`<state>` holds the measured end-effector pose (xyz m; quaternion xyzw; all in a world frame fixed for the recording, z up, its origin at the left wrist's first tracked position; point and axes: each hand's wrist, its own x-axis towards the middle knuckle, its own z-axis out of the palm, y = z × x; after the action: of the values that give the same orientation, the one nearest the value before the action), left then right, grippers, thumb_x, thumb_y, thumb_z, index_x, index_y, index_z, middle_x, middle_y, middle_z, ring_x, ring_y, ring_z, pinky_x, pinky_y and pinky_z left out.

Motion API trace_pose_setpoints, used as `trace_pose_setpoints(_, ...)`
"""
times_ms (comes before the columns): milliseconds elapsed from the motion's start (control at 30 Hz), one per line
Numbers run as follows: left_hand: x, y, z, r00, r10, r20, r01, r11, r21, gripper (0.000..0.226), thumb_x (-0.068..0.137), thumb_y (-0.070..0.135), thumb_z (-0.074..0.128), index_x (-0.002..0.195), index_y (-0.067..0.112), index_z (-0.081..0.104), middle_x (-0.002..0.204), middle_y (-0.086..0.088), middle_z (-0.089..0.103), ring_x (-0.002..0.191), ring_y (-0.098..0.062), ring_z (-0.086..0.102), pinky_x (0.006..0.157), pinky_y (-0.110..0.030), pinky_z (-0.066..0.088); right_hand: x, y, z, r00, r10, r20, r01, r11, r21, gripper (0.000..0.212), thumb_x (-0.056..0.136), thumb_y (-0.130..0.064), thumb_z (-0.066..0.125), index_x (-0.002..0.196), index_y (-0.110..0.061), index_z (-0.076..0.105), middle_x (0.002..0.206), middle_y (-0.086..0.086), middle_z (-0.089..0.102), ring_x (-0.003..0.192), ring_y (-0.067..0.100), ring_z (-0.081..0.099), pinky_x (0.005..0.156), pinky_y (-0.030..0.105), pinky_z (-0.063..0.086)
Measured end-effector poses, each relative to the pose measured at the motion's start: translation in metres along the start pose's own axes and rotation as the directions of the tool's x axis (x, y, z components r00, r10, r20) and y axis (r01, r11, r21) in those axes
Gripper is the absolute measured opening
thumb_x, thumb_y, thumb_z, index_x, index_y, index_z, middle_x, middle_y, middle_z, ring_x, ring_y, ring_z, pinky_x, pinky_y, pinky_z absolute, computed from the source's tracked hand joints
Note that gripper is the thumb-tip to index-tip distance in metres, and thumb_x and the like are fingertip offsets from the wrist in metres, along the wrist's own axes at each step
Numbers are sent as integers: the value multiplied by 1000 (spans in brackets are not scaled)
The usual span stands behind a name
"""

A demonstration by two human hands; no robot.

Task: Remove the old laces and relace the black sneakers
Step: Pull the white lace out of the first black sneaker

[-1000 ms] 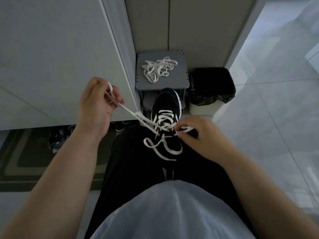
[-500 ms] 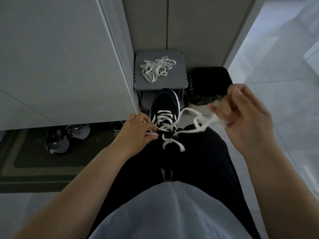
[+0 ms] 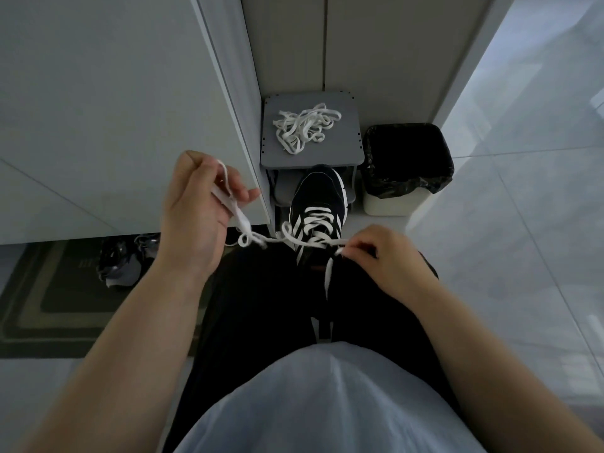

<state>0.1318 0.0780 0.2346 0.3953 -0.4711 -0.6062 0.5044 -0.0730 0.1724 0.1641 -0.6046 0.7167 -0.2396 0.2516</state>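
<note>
A black sneaker [image 3: 318, 197] with white stripes rests on my knee, toe pointing away, and a white lace [image 3: 315, 223] crosses its eyelets. My left hand [image 3: 199, 210] is raised to the left of the shoe, closed on one end of the lace, which runs slack with small loops back to the shoe. At the shoe's near right side, my right hand [image 3: 385, 256] pinches the other lace end; a short tail hangs down over my dark trousers. A loose pile of white laces [image 3: 304, 127] lies on the grey stool [image 3: 343, 148] beyond the shoe.
A black-lined waste bin [image 3: 408, 161] stands right of the stool. A white cabinet door [image 3: 114, 109] fills the left. Other shoes [image 3: 124, 263] lie on a dark floor mat [image 3: 39, 305] at lower left. Pale floor tiles [image 3: 523, 223] spread to the right.
My left hand has left the shoe and pulled its lace end up and leftward. My right hand has come down from its raised position to the shoe's near right side.
</note>
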Motion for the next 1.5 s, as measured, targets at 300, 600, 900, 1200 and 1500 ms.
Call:
trace_pose_setpoints(300, -29, -40, 19, 883, -258, 392, -101, 712, 694, 14, 94, 34, 43, 86, 26, 50, 81, 2, 67, 75, -17, 64, 72, -35, 52, -8, -23, -44, 999, 39, -39, 1, 698, 717, 18, 83, -9, 55, 69, -19, 51, 70, 3, 68, 65, 19, 58, 64, 25, 46)
trace_pose_setpoints(600, -5, -61, 9, 901, -151, 407, -339, 340, 877, 19, 94, 23, 49, 110, 20, 60, 95, 8, 56, 85, -9, 54, 71, -19, 40, 12, -12, -7, 997, 74, 16, -75, 993, 93, 19, 95, -32, 48, 99, -18, 60, 97, -1, 61, 87, 13, 58, 75, 26, 46)
trace_pose_setpoints(900, -4, -85, 20, 953, -218, 208, -97, 433, 896, 16, 85, 34, 64, 84, 20, 59, 64, 8, 54, 59, -6, 51, 52, -19, 32, 25, -14, 13, 980, 198, 19, -199, 980, 10, 15, 89, -37, 57, 87, -23, 62, 76, -3, 66, 72, 15, 63, 64, 29, 50)
trace_pose_setpoints(1200, 1, -75, 27, 914, -309, 264, -124, 407, 905, 13, 91, 24, 56, 87, 11, 57, 84, 1, 56, 77, -16, 50, 66, -25, 35, 34, -29, 14, 971, 212, 107, -216, 976, 22, 15, 85, -33, 65, 90, -19, 64, 92, 0, 66, 85, 16, 61, 72, 29, 48)
trace_pose_setpoints(1500, 20, -49, 19, 783, -521, 339, -133, 392, 910, 6, 94, 25, 49, 95, 21, 46, 85, -1, 58, 76, -18, 53, 72, -33, 42, 35, -37, 9, 970, 174, 171, -181, 983, 25, 13, 94, -24, 52, 96, -15, 61, 91, 1, 61, 79, 14, 56, 64, 23, 40)
